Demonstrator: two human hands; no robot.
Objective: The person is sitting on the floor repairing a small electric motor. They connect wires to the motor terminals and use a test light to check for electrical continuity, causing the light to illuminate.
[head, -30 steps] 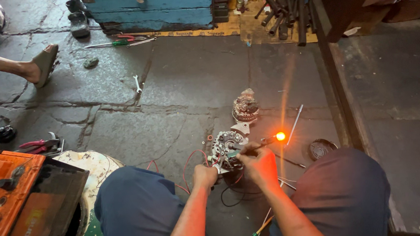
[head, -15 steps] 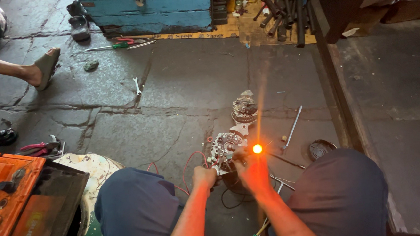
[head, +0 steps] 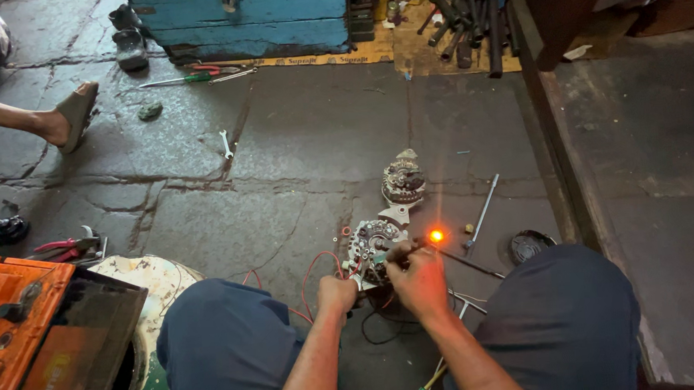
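Note:
A round metal alternator part (head: 372,243) with coils sits on the stone floor between my knees. My left hand (head: 338,293) grips its lower edge, where red wires (head: 311,271) run off. My right hand (head: 419,276) pinches a thin test probe whose small bulb (head: 436,235) glows orange, its tip touching the part's right side. A second alternator half (head: 403,182) stands just beyond.
A long metal rod (head: 483,211) and a black round cap (head: 529,246) lie to the right. An orange toolbox (head: 13,320) is at left, red pliers (head: 65,248) near it. A spanner (head: 226,144), a blue chest (head: 244,20), another person's sandalled foot (head: 65,120) lie farther off.
The glowing bulb has shifted left and down, closer to the alternator part, as my right hand brought the probe in. My left hand stays on the part.

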